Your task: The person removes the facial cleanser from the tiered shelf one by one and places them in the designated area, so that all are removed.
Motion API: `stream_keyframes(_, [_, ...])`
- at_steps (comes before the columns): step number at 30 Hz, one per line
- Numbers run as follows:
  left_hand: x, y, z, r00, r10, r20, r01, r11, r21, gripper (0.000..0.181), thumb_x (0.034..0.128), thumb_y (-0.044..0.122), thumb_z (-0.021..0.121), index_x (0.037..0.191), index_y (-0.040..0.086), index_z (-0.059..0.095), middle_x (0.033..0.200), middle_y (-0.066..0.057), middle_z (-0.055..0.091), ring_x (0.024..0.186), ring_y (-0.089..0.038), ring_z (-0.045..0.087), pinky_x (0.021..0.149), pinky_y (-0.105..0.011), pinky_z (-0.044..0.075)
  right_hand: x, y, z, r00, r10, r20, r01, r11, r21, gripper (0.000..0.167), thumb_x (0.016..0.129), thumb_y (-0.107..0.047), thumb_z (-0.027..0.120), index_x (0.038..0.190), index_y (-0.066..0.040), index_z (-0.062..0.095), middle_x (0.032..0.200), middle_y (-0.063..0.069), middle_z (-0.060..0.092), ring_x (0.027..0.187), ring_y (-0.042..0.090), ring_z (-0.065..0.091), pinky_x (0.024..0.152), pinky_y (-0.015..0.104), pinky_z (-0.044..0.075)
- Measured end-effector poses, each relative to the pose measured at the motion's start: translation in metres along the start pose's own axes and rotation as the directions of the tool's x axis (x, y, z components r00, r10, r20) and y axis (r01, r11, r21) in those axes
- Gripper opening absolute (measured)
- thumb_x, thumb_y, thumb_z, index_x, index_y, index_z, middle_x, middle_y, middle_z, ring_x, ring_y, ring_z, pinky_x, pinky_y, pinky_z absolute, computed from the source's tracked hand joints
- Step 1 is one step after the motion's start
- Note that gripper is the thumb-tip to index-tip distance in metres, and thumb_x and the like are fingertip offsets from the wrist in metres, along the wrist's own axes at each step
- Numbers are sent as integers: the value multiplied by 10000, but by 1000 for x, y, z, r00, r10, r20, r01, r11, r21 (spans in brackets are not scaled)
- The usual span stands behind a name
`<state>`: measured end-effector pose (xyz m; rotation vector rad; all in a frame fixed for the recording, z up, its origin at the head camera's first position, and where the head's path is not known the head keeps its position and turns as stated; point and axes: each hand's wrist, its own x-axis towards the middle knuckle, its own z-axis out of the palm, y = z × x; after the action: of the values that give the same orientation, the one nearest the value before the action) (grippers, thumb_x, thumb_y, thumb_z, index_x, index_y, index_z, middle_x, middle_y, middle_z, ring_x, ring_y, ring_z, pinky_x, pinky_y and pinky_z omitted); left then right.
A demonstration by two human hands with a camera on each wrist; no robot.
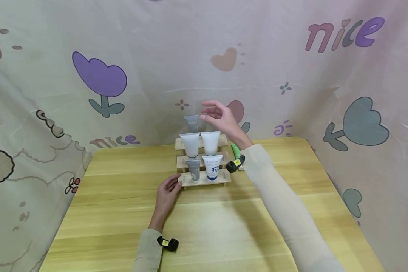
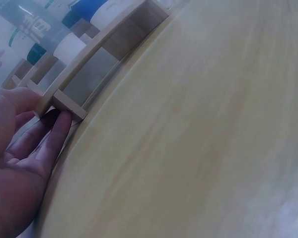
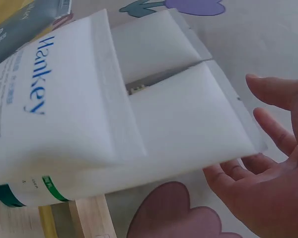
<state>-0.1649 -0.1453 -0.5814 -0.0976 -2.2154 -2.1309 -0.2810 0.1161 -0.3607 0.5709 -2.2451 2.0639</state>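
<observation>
The front white squeeze tube (image 1: 210, 162) is lettered in blue; the backdrop (image 1: 163, 56) is printed with purple flowers; the tabletop (image 1: 122, 215) is grained yellow.

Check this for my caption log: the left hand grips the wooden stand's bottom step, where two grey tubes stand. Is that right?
Not quite: the head view shows one grey tube and one white tube on the bottom step. The left hand does grip the wooden stand there.
</observation>
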Motion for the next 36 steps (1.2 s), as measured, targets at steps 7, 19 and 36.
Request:
stream_keyframes(7, [2,1,-4,1000,14,11,-14,1000,5,315,990,63,688,1297,-6,672,1345,-172,652,1219,-309,613,951,-201,536,10,3,12,993,75,92,-70,996,-60,485,963,-89,728,1419,-70,564,1326,149,636,1200,297,619,1010,374,528])
stream_keyframes(19, [1,1,-6,1000,12,10,-12,1000,23,323,997,94,688,1306,2,667,1357,-163,644,1234,-311,604,958,-191,527,19,2,18,961,167,218,-155,985,-71,505,953,-114,729,1424,-46,560,1209,152,649,1081,297,657,982,487,549])
stream_keyframes(36, [-1,6,-1,1000,-12,8,11,1000,8,319,988,-1,665,1304,-48,650,1356,-206,634,1243,-368,588,959,-173,513,17,-6,17,960,223,172,-183,958,-222,266,949,-64,731,1203,2,686,1115,159,689,1001,253,656,927,413,580])
